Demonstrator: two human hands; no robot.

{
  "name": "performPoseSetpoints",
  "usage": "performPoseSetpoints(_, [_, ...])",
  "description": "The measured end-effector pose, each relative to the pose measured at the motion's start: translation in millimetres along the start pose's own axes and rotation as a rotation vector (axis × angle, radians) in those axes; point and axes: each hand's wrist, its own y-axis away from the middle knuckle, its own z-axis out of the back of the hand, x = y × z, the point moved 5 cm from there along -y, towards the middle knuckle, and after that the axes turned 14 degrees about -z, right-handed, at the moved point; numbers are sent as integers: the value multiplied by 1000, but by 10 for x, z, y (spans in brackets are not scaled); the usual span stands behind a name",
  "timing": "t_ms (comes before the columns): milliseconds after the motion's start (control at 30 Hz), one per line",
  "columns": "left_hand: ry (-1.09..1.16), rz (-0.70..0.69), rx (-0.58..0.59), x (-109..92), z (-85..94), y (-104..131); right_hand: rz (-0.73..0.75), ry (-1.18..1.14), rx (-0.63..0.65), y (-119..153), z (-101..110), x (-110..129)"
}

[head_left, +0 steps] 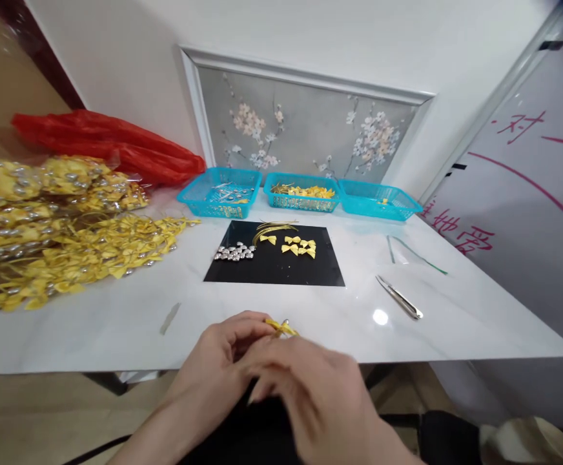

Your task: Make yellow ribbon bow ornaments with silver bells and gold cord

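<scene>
White marble-look table [117,339] seen; heap of yellow-ribbon, silver-bead sprays [102,252] piled at L edge. Black rectangular mat [262,274] laid approx. mid-table; 3 turquoise plastic mesh baskets [305,204] lined along back edge. L hand [223,345] & R hand [310,371] held tog. at front edge. Silver metal snips [400,298] laid twd R front corner. Small yellow ribbon piece w/ silver bead [281,327] pinched btwn closed L fingertips, near front edge; R grip blurred, can't be told. Yellow ribbon bows [307,244], silver beads [237,253] set on mat.

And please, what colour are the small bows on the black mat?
The bows are yellow, best seen in the head view.
</scene>
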Motion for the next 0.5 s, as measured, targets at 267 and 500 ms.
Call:
performPoseSetpoints(267, [-17, -2, 114, -102, -38, 118, 80, 273, -249, -16, 139, -129])
performPoseSetpoints(500, [110, 67, 91, 49, -31, 128, 118, 478, -271, -10, 112, -107])
